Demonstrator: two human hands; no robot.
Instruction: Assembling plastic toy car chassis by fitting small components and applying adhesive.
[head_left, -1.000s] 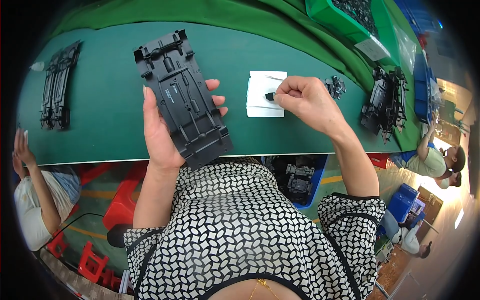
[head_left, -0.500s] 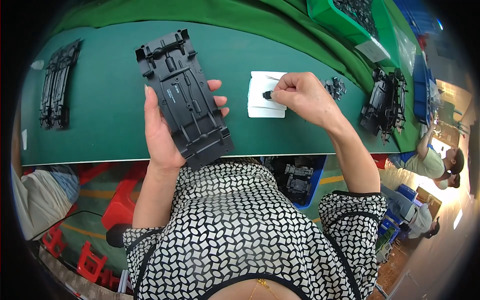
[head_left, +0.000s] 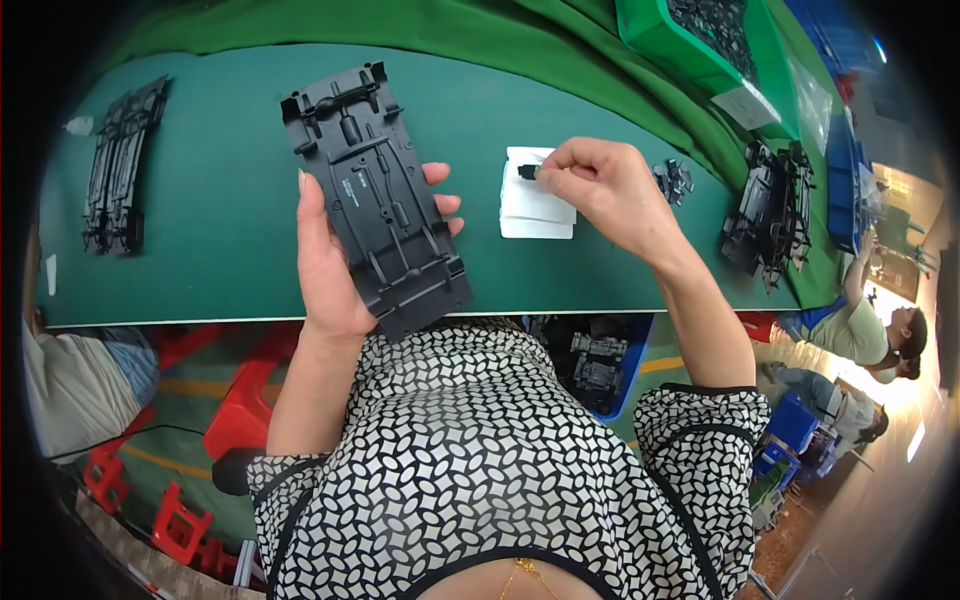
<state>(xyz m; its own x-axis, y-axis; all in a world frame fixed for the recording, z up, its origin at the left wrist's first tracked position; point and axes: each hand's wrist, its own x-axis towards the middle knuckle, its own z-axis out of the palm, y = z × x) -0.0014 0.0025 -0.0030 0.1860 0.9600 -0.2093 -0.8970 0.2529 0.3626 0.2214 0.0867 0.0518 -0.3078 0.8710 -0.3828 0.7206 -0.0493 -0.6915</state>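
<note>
My left hand (head_left: pixel 328 270) is wrapped round a long black plastic toy-vehicle chassis (head_left: pixel 375 200), its thumb on the left edge and fingertips past the right edge. The chassis is tilted, its moulded axles and rods facing up. My right hand (head_left: pixel 612 192) pinches a small black plastic part (head_left: pixel 528 172) between thumb and forefinger. That part is over the far portion of a white tray-like pad (head_left: pixel 537 222) on the green table. I cannot tell whether it touches the pad. Just right of the right hand lies a small pile of black parts (head_left: pixel 674 181).
More black chassis stand at the table's left (head_left: pixel 124 165) and right (head_left: pixel 768 210). A green bin (head_left: pixel 690 55) of small black parts is at the far right, near a blue bin (head_left: pixel 846 185). Below the table edge sits a blue crate (head_left: pixel 622 385). People are at both sides.
My right hand has moved the small black part slightly away from me over the white pad. My left hand and the chassis have shifted only a little to the right.
</note>
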